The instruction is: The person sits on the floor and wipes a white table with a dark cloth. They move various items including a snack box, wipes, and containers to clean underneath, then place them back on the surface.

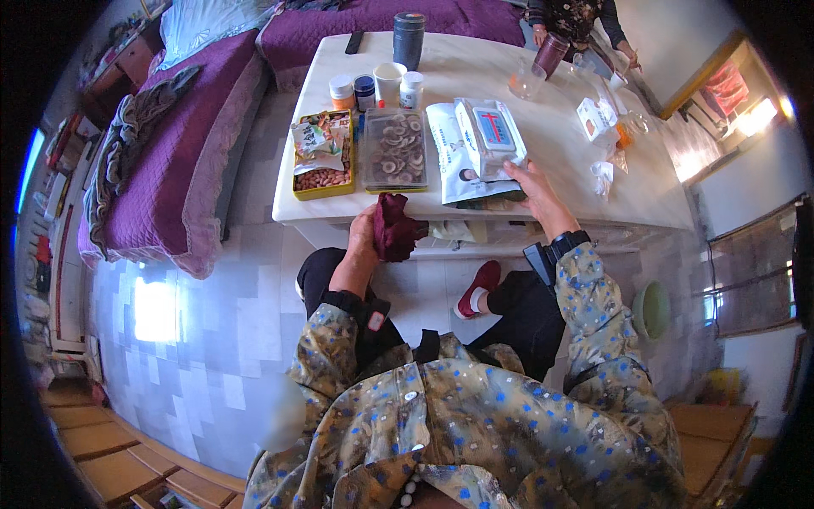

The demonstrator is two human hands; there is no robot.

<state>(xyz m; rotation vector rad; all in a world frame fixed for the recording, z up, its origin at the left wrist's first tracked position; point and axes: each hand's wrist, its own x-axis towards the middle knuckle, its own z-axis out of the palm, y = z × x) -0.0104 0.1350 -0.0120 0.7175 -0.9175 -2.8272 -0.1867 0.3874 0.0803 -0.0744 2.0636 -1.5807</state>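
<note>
A crumpled dark red cloth (395,228) is held in my left hand (361,238), just off the front edge of the marble-patterned table (559,191). My right hand (542,196) grips the near right corner of a white pack of wet wipes (493,137), its thumb on top. Beneath that pack lies a white printed pouch (450,168), its lower edge close to my right fingers. Left of the pouch sits a clear-lidded box of dried slices (394,149). A yellow tin (324,184) beside it holds peanuts and a printed snack packet (318,145).
Pill bottles (411,89), a paper cup (389,79) and a dark tumbler (408,39) stand farther back. A glass jug (526,81), a tissue box (596,121) and crumpled tissue (601,177) are at right. Another person (575,25) is at the far right corner. A purple-covered bed (172,153) is left.
</note>
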